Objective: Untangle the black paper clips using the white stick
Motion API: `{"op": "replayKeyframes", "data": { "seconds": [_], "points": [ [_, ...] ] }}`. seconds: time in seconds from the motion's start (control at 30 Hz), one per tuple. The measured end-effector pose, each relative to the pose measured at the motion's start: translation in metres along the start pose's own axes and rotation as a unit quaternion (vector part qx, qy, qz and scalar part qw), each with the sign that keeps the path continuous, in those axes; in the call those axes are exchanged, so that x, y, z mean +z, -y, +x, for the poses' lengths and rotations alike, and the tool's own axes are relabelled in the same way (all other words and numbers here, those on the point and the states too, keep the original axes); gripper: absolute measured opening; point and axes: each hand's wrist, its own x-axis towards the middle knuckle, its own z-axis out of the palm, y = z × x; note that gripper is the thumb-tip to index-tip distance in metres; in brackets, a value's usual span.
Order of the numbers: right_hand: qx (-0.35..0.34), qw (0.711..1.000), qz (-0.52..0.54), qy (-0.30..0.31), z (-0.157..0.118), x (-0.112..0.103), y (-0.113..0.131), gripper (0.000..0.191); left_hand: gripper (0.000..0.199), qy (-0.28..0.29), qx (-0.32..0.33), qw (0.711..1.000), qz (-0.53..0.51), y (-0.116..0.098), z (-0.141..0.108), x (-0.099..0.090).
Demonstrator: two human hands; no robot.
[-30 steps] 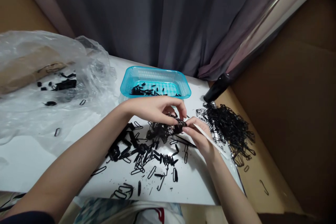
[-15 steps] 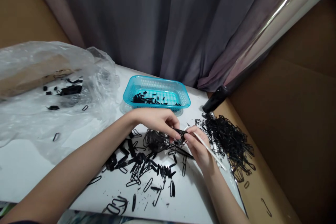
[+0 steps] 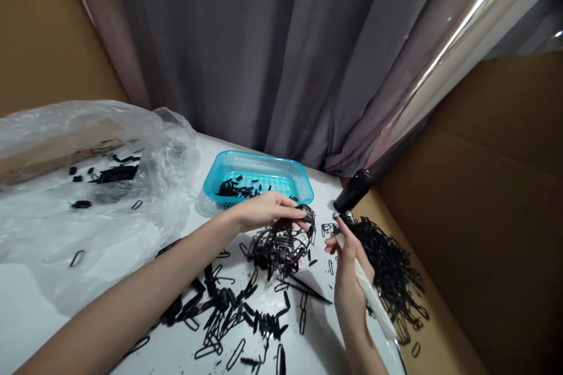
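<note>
My left hand (image 3: 268,211) pinches the upper end of a tangled cluster of thin black plastic loop pieces (image 3: 279,249), just in front of the blue basket. My right hand (image 3: 354,269) is closed around a slim white stick-like tool (image 3: 373,299), which slants down toward my wrist. The tool's upper end lies near my fingertips and is too small to make out. A gap separates my right fingers from the cluster. Below the cluster, a long dark pointed piece (image 3: 308,289) lies on the white table (image 3: 176,351).
The blue basket (image 3: 264,158) holds small black slivers. At right, a heap of black loops (image 3: 391,263) spreads onto the cardboard near a black cylinder (image 3: 353,190). A clear plastic bag (image 3: 171,181) covers the left side. Loose black pieces (image 3: 229,304) litter the front.
My hands have moved apart: the right has drawn away to the right with the white tool, while the left has lifted the black cluster. The view has tilted upward.
</note>
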Motion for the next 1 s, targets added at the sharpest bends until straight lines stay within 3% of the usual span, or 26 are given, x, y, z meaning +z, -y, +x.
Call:
{"op": "replayKeyframes", "data": {
  "seconds": [0.1, 0.27, 0.43, 0.7, 1.0],
  "points": [
    [-0.039, 0.999, -0.004, -0.027, -0.005, 0.001, 0.010, 0.035, 0.022, -0.012, 0.004, 0.999, -0.052, 0.003, 0.002, 0.008],
    [-0.055, 0.998, -0.031, 0.005, -0.008, 0.000, 0.014, 0.018, 0.020, -0.043, 0.025, 0.998, -0.028, 0.003, 0.000, 0.018],
    [-0.170, 0.984, -0.051, 0.025, -0.004, -0.001, 0.011, 0.009, 0.018, -0.015, 0.032, 0.999, -0.027, 0.005, 0.001, 0.017],
    [-0.203, 0.973, -0.075, 0.083, 0.000, -0.004, 0.008, 0.012, 0.014, -0.049, 0.052, 0.997, 0.003, 0.009, 0.005, 0.016],
    [-0.241, 0.960, -0.102, 0.098, 0.004, -0.004, 0.004, 0.015, 0.013, -0.118, 0.111, 0.975, 0.155, 0.006, 0.004, 0.027]
  ]
}}
